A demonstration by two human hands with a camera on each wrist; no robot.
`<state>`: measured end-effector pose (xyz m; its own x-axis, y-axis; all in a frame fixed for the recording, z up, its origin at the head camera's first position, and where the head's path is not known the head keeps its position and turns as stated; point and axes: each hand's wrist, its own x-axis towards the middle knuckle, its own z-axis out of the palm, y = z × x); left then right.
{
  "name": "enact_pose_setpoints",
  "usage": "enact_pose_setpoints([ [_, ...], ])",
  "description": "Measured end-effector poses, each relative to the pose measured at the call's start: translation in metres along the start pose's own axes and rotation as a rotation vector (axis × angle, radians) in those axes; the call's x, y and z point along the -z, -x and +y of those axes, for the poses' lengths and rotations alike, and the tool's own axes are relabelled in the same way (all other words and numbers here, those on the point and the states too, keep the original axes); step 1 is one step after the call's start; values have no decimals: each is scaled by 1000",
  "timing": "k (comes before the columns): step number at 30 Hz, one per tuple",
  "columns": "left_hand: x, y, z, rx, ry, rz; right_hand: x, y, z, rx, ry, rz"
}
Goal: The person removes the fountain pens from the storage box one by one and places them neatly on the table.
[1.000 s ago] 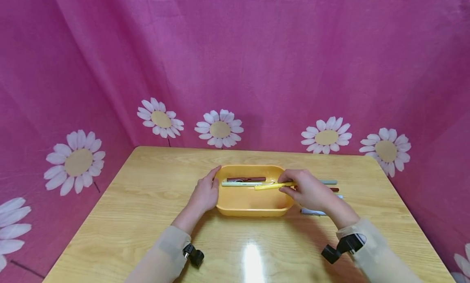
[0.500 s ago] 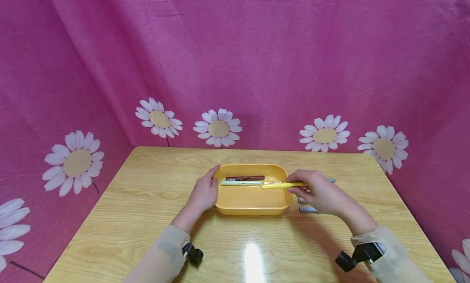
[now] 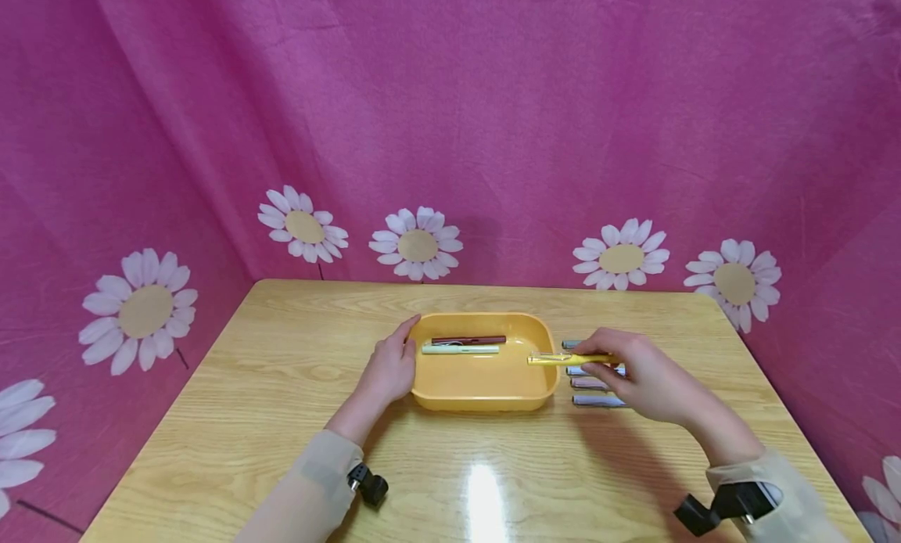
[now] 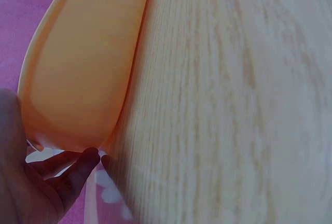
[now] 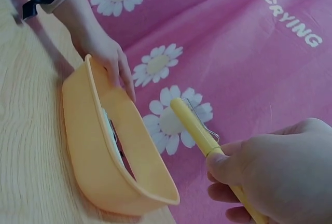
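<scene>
My right hand (image 3: 637,367) pinches a yellow pen (image 3: 559,359) with a wire clip between thumb and fingers. The pen lies roughly level, its capped end just over the right rim of the yellow-orange plastic tray (image 3: 486,404). Close up in the right wrist view, the yellow pen (image 5: 194,125) slants up out of the right hand (image 5: 280,169). My left hand (image 3: 390,367) holds the tray's left end at the rim; in the left wrist view, bent fingers (image 4: 78,169) touch its outer wall. Inside the tray, a dark red pen (image 3: 468,340) and a pale green pen (image 3: 461,350) lie side by side.
On the wooden table (image 3: 310,324), right of the tray, several pens lie in a row, partly hidden by the right hand; the nearest is a lilac pen (image 3: 598,401). A pink curtain (image 3: 493,136) with daisies hangs behind and beside the table.
My right hand has moved right with the yellow pen, from over the tray's inside to its right rim. More of the row of pens shows. The left hand stays at the tray.
</scene>
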<state>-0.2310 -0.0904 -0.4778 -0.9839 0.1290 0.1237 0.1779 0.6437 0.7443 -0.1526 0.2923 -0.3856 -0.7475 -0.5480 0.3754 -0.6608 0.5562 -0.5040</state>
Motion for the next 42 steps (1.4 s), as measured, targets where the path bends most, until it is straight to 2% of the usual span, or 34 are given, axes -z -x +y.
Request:
enact_pose_setpoints([
  [5,0,-1,1,11,2,-9,4,10,6,-24,7,-3],
  [16,2,2,3,58,20,-19,6,27,15,-21,11,22],
  [24,0,3,0,27,16,-14,6,44,20,-62,2,46],
  [33,1,1,0,20,2,-9,0,64,31,-139,-2,50],
  [42,1,2,2,39,11,-6,-15,83,48,-133,-28,65],
])
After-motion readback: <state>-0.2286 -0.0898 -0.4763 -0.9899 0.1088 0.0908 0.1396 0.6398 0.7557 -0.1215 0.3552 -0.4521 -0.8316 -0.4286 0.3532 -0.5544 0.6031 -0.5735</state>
